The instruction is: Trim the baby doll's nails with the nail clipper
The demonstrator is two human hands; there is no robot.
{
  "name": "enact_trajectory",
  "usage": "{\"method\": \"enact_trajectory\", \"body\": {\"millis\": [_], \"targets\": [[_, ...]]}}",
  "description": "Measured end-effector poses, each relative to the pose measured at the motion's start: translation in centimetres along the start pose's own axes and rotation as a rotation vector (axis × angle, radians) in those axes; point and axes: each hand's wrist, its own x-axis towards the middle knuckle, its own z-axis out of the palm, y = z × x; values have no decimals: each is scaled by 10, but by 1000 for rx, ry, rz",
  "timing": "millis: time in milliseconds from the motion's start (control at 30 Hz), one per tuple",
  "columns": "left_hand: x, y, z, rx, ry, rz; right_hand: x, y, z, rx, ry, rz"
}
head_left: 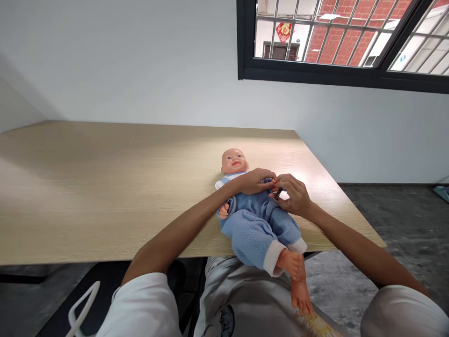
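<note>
A baby doll [250, 220] in fluffy blue clothes with white cuffs lies on its back on the table, its legs hanging over the front edge towards my lap. My left hand [257, 181] reaches across the doll's chest, its fingers closed on the doll's small hand [274, 184] at the right. Between the thumb and fingers of my right hand [294, 194] is a small shiny metal tool that looks like a nail clipper [278, 194]. Its tip is close against the doll's fingers; my fingertips hide whether they touch. The doll's other hand [223, 211] rests at its side.
The pale wooden table [105, 187] stretches far to the left, and its right edge runs close beyond my right hand. Behind it are a white wall [140, 61] and a barred window [333, 37]. A dark chair [94, 299] stands below the front edge.
</note>
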Motion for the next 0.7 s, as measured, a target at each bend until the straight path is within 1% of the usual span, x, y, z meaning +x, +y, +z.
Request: {"method": "enact_trajectory", "body": {"millis": [167, 367, 700], "targets": [[0, 0, 0, -3, -8, -4, -2, 2, 1, -4, -12, -2], [0, 3, -1, -12, -12, -16, -3, 3, 1, -12, 7, -2], [0, 0, 0, -20, -1, 4, -6, 2, 0, -14, -58, 17]]}}
